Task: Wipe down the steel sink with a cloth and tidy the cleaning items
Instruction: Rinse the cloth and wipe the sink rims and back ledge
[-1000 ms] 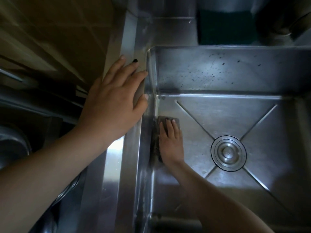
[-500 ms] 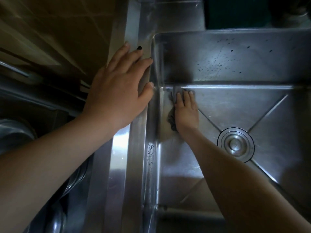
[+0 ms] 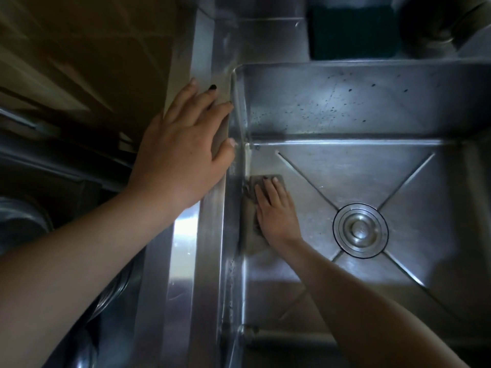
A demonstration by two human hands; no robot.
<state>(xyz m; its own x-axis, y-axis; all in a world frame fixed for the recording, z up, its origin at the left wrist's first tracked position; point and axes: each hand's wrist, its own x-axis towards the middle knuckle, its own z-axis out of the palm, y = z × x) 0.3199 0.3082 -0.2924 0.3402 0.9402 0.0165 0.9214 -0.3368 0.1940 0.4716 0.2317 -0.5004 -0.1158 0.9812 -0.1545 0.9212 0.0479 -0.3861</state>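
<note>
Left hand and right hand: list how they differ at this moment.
The left hand rests on the rim of the sink; the right hand reaches down inside, on its floor. The left hand touches bare steel; the right hand presses a cloth. The left hand looks larger, nearer the camera, than the right hand. Both lie flat, palm-down.

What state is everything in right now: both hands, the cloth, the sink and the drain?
Sink: back wall dotted with dark specks.
Drain: cap seated, centre of the floor.
Cloth: spread on the floor by the left wall.
Left hand: flat on the rim, fingers straight.
Right hand: flat, pressing the cloth.
</note>
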